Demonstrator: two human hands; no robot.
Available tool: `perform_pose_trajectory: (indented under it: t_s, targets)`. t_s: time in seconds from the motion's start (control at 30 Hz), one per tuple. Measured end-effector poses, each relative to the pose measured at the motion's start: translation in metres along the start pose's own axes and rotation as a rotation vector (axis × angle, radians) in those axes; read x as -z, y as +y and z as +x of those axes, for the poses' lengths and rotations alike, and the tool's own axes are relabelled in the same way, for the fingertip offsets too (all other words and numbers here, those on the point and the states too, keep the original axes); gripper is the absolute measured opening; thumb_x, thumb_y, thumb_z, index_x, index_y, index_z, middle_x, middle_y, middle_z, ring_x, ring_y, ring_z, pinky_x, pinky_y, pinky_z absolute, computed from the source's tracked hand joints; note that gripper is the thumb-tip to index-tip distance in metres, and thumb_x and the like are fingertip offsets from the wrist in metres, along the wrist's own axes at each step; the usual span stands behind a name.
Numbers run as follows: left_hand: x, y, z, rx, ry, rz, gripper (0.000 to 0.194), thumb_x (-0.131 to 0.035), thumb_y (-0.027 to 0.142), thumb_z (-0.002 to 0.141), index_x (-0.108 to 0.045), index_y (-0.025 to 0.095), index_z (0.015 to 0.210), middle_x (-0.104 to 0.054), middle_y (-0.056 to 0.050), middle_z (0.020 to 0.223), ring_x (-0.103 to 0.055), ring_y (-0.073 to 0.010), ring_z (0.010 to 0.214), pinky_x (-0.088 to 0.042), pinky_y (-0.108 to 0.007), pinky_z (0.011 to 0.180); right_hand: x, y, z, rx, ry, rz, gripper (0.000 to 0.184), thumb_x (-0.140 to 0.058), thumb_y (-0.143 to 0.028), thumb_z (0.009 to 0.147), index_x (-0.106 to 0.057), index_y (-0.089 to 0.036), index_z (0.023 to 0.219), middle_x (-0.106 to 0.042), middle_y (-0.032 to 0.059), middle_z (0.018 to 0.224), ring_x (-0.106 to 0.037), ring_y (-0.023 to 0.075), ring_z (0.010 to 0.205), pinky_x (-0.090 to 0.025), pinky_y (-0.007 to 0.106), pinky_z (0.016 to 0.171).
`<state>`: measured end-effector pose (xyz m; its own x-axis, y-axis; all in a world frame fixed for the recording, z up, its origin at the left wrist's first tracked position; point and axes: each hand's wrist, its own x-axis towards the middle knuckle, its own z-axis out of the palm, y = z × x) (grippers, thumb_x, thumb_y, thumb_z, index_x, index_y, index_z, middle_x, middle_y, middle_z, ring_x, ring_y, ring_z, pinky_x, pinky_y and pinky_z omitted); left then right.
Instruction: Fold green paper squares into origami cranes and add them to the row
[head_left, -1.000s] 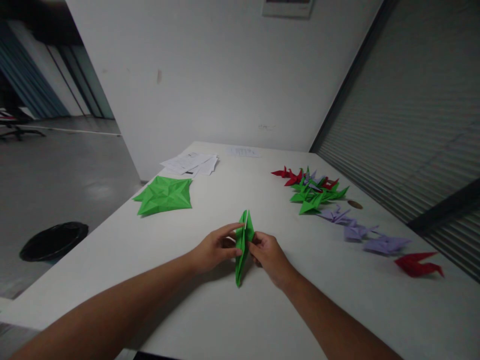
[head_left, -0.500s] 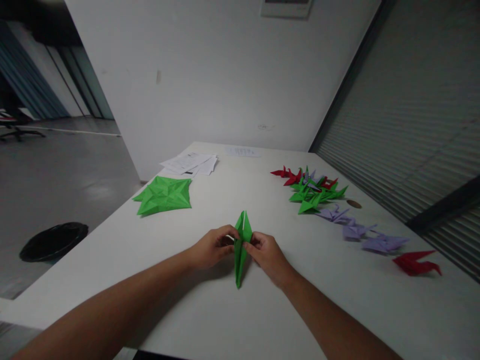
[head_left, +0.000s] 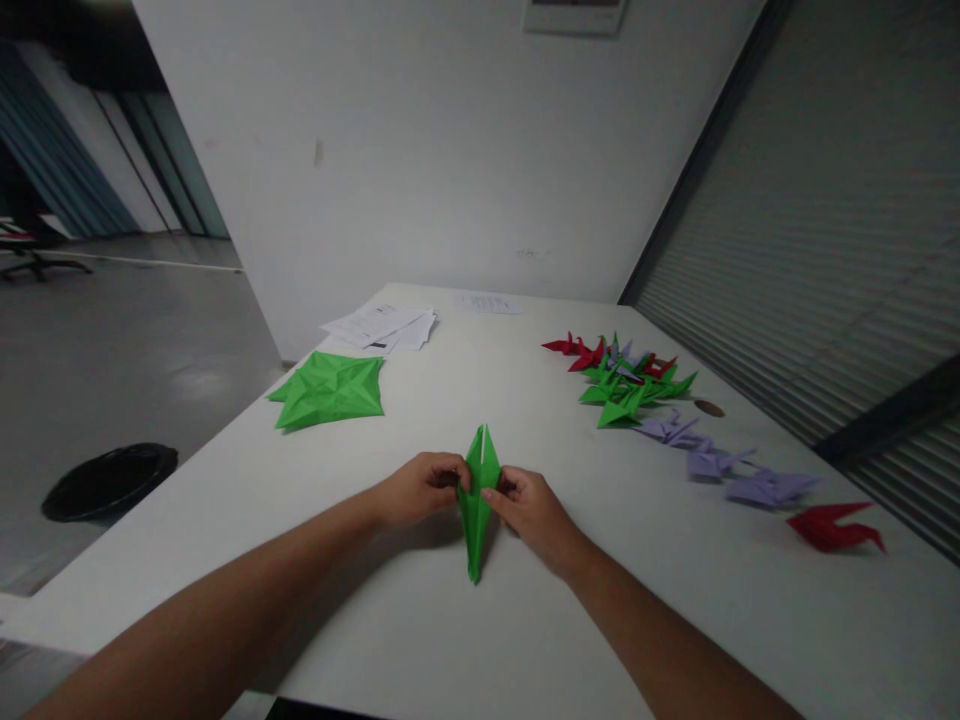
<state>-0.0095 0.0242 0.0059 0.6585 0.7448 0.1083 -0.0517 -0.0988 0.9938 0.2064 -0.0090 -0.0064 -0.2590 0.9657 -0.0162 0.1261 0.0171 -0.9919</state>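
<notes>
Green folded paper now spread wider, left hand pinching one edge, right hand pinching the other

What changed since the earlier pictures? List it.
The left hand has drawn slightly left, its grip going from across the folded green paper to its left edge. The paper shifted slightly left too, and now faces the camera more broadly. The right hand has moved its thumb further over the front. Both hands hold it throughout. The paper cranes and creased green sheets stayed put.
</notes>
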Motion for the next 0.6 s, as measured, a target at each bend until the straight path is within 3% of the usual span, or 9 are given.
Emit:
perform_pose_trajectory:
  t_s: [0.23,0.43,0.6]
  targets:
    - [-0.004,0.007,-0.001,-0.003,0.022,-0.09,0.021,-0.081,0.029,0.079,-0.068,0.014,0.086,-0.069,-0.004,0.081,-0.063,-0.0157,0.077,-0.048,-0.029,0.074,0.004,-0.008,-0.002,-0.025,-0.027,0.005,0.035,-0.074,-0.05,0.081,-0.059,-0.019,0.079,-0.05,-0.0062,0.058,-0.039,0.008,0.046,-0.026,0.022,0.042]
    - [-0.014,-0.002,0.002,-0.011,0.097,-0.153,0.033,-0.086,0.036,0.076,-0.063,0.014,0.083,-0.067,-0.002,0.078,-0.063,-0.0142,0.072,-0.049,-0.029,0.072,0.0,-0.008,-0.003,-0.025,-0.017,0.027,0.035,-0.076,-0.049,0.079,-0.06,-0.018,0.079,-0.051,-0.0052,0.06,-0.041,0.0083,0.047,-0.027,0.022,0.042]
    - [-0.022,-0.007,0.004,-0.036,0.164,-0.214,0.049,-0.09,0.032,0.073,-0.054,0.02,0.103,-0.069,-0.001,0.087,-0.066,-0.015,0.074,-0.049,-0.028,0.069,-0.002,-0.008,-0.004,-0.02,-0.004,0.021,0.033,-0.075,-0.048,0.08,-0.059,-0.019,0.08,-0.05,-0.0064,0.056,-0.038,0.0081,0.045,-0.025,0.022,0.042]
